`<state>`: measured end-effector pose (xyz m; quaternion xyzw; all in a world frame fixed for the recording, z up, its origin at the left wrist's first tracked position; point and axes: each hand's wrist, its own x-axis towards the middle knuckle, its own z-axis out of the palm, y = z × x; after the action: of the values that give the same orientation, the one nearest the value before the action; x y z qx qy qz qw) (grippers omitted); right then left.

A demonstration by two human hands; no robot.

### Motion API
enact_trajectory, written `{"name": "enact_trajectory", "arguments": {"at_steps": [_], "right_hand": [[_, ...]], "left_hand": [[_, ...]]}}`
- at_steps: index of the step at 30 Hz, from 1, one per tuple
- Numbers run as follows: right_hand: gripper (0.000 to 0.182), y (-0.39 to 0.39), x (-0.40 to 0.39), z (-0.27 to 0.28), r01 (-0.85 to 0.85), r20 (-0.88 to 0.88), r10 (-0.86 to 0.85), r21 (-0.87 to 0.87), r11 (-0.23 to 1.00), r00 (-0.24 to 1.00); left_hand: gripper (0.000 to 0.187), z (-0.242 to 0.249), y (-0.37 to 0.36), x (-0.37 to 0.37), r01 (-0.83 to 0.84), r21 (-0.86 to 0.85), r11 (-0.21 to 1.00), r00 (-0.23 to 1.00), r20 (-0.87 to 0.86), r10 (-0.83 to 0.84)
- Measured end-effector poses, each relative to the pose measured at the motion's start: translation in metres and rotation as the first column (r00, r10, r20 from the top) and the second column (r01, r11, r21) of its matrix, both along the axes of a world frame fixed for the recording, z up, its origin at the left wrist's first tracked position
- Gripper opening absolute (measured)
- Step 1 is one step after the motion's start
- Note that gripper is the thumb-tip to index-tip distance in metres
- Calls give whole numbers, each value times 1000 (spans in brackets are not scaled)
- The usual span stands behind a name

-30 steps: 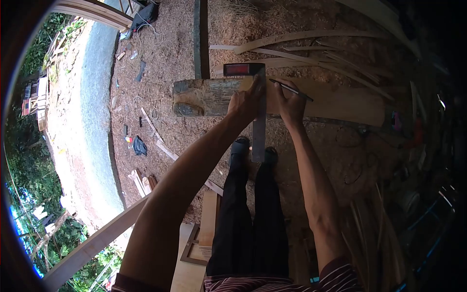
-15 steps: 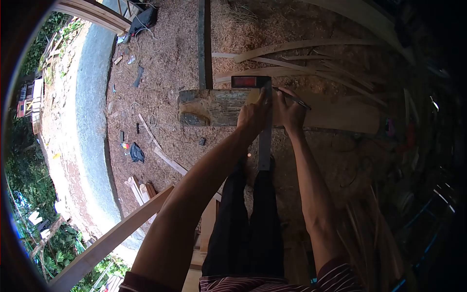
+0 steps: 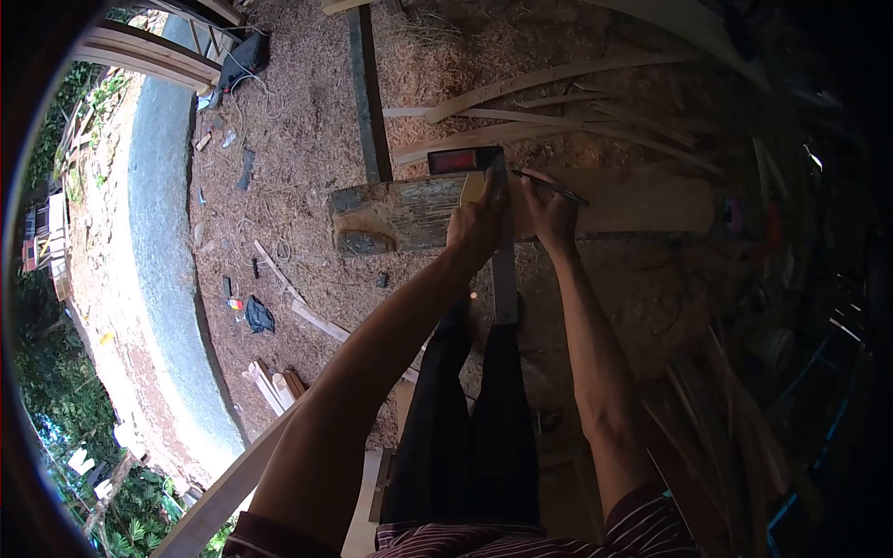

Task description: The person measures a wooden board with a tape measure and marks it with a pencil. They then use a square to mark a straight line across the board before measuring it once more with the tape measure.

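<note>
My left hand [image 3: 474, 226] presses the try square [image 3: 504, 279], its index finger stretched along the blade near the corner. The square's dark stock with a red inset [image 3: 454, 162] lies at the far edge of a wooden board [image 3: 642, 200], and its metal blade crosses the board toward my legs. My right hand [image 3: 556, 221] pinches a dark, thin pencil or pen [image 3: 566, 194] just right of the blade. Its tip is too small to make out. The board rests over a weathered plank [image 3: 409, 209], whose rough end shows on the left.
Long curved wood strips [image 3: 549, 88] lie beyond the board on ground covered in shavings. A dark beam [image 3: 368, 102] runs away from the plank. At lower left are a long timber [image 3: 233, 484] and small offcuts [image 3: 270, 386]. More strips [image 3: 716, 418] lie in shadow at right.
The view has tilted and shifted slightly, so the surroundings sit differently. Both hands keep nearly the same place at the square, and the pencil or pen stays in my right hand.
</note>
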<state>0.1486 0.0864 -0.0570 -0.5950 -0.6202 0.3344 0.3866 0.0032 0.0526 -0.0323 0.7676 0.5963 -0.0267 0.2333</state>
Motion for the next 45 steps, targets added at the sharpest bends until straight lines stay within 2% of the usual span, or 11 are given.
{"name": "enact_trajectory", "arguments": {"at_steps": [1, 11, 19, 24, 31, 40, 42, 45], "right_hand": [[17, 1, 0, -1, -4, 21, 3, 48, 999, 1000], [17, 0, -8, -3, -9, 4, 8, 26, 1000, 1000], [17, 1, -7, -5, 0, 25, -2, 87, 996, 1000], [18, -1, -8, 1, 10, 36, -12, 51, 999, 999], [18, 0, -10, 0, 3, 41, -5, 50, 999, 999], [17, 0, -11, 4, -8, 58, 6, 37, 999, 998], [17, 2, -11, 1, -17, 77, 13, 53, 998, 997], [17, 2, -11, -2, -28, 106, 18, 89, 996, 994]], "left_hand": [[60, -1, 0, 0, 4, 1, 1000, 1000, 2, -4], [67, 7, 0, 0, -4, -22, 1000, 1000, -5, 4], [69, 1, 0, 0, 0, -16, 1000, 1000, 7, 0], [68, 6, 0, 2, 31, -37, 999, 996, -77, -34], [68, 3, 0, 2, 32, -23, 999, 996, -88, -34], [63, 0, 1, 3, -5, -7, 1000, 1000, -13, 5], [95, -1, 3, 3, -6, -35, 999, 1000, 12, 7], [96, -1, 2, 4, 3, -26, 1000, 1000, -24, -4]]}}
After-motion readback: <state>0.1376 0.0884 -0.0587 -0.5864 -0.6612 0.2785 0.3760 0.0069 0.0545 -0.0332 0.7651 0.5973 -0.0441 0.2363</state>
